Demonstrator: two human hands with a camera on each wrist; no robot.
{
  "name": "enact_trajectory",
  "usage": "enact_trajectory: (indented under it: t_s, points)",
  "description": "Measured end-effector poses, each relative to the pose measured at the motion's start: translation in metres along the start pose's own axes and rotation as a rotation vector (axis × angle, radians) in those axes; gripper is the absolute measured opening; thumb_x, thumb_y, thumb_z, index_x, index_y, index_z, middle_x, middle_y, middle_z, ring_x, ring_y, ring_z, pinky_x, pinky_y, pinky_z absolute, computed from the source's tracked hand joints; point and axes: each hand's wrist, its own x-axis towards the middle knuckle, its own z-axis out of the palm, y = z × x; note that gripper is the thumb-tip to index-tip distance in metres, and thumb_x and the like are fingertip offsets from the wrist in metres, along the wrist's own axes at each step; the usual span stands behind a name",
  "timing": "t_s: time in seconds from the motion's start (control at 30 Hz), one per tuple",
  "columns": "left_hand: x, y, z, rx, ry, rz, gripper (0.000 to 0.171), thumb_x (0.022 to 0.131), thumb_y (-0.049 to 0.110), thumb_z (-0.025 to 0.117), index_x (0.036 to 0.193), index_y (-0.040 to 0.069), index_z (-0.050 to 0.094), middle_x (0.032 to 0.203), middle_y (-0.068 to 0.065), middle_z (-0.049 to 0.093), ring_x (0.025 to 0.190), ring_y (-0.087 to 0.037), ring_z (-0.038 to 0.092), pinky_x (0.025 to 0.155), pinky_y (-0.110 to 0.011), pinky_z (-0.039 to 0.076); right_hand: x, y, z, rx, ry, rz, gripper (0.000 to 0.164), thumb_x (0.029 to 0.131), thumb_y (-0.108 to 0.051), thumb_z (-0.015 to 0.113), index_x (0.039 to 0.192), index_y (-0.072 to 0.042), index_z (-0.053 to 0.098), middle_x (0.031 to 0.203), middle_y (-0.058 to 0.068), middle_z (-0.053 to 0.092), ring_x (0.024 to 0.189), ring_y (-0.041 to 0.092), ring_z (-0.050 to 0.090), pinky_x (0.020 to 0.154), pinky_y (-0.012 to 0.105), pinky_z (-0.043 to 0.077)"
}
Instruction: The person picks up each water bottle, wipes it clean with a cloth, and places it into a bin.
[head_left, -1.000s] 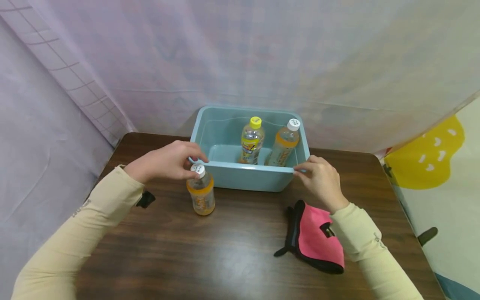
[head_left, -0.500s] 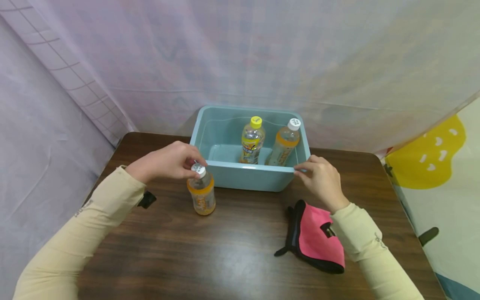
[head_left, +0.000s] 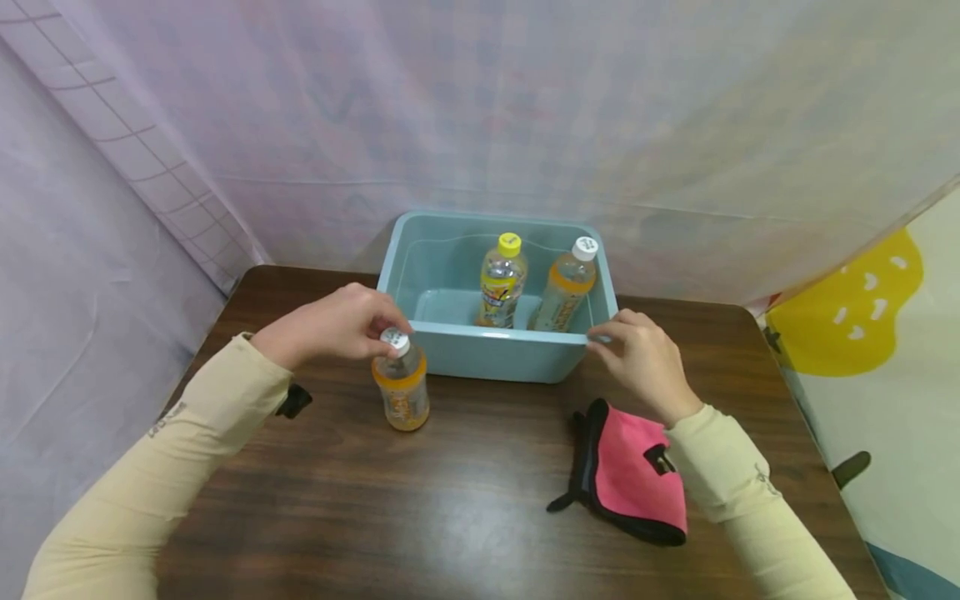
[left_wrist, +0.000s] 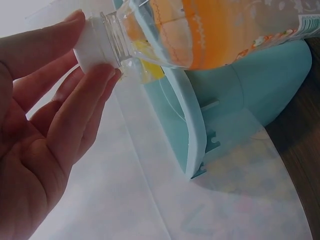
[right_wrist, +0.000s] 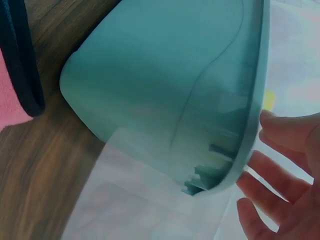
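Observation:
A plastic bottle [head_left: 401, 392] with a white cap and an orange band stands upright on the table, in front of the tub's left corner. My left hand [head_left: 337, 325] pinches its cap [left_wrist: 95, 45] between thumb and fingertips. Behind it sits a light blue plastic tub [head_left: 495, 354]. At the tub's near right corner, my right hand [head_left: 641, 358] pinches the rim [right_wrist: 257, 100] with thumb and fingers. Inside the tub are a yellow-capped bottle [head_left: 501, 287] and a second white-capped bottle [head_left: 564, 292], which leans to the right. Their bases are hidden by the front wall.
A pink and black pouch-like cloth item [head_left: 637, 475] lies on the brown wooden table [head_left: 450, 517], beside my right sleeve. A pale curtain [head_left: 480, 108] hangs behind the tub. A small black object [head_left: 294, 402] shows under my left wrist.
My left fingers have drawn in slightly from the tub's rim onto the bottle's cap. My right hand keeps its place at the tub's corner, and the bottles stand as before.

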Motion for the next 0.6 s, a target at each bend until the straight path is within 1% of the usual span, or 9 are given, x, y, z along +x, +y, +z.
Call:
enact_trajectory:
  t_s: [0.13,0.27,0.33,0.47,0.6]
  points:
    - [0.0,0.0,0.0,-0.003,0.001,-0.008,0.022,0.073,0.007,0.074,0.094,0.003,0.07,0.08,-0.003,0.065,0.066,-0.012,0.055,0.058,-0.025,0.047,-0.006,-0.001,-0.013,0.025,-0.006,0.028,0.024,0.073,-0.014,0.075,0.095,-0.007,0.07,0.088,0.005,0.062,0.08,0.02,0.054,0.061,0.04,0.047]
    - [0.0,0.001,0.0,-0.004,-0.002,-0.014,0.023,0.072,0.007,0.074,0.094,0.003,0.07,0.079,-0.002,0.064,0.066,-0.011,0.054,0.058,-0.025,0.047,-0.019,-0.001,-0.028,0.01,-0.016,0.048,0.032,0.074,-0.015,0.074,0.104,-0.006,0.066,0.1,0.009,0.064,0.09,0.027,0.059,0.068,0.047,0.049]
    - [0.0,0.0,0.0,-0.004,-0.004,-0.017,0.023,0.072,0.008,0.075,0.094,0.003,0.07,0.079,-0.002,0.064,0.066,-0.011,0.055,0.059,-0.025,0.048,-0.026,-0.001,-0.036,-0.003,-0.049,0.072,0.037,0.075,-0.017,0.073,0.109,-0.006,0.064,0.108,0.014,0.062,0.097,0.032,0.058,0.072,0.052,0.048]
    - [0.0,0.0,-0.001,-0.004,-0.001,-0.007,0.023,0.072,0.007,0.075,0.093,0.003,0.07,0.08,-0.003,0.065,0.068,-0.01,0.056,0.06,-0.024,0.049,-0.043,0.001,-0.046,-0.038,-0.135,0.131,0.047,0.076,-0.022,0.072,0.118,-0.006,0.058,0.12,0.021,0.056,0.108,0.04,0.051,0.078,0.059,0.044]
    - [0.001,0.001,0.0,-0.006,-0.004,-0.005,0.022,0.072,0.008,0.074,0.093,0.003,0.07,0.08,-0.003,0.065,0.068,-0.011,0.056,0.061,-0.024,0.049,-0.058,0.007,-0.049,-0.041,-0.206,0.179,0.056,0.076,-0.025,0.072,0.124,-0.004,0.053,0.125,0.024,0.051,0.111,0.044,0.047,0.081,0.061,0.041]
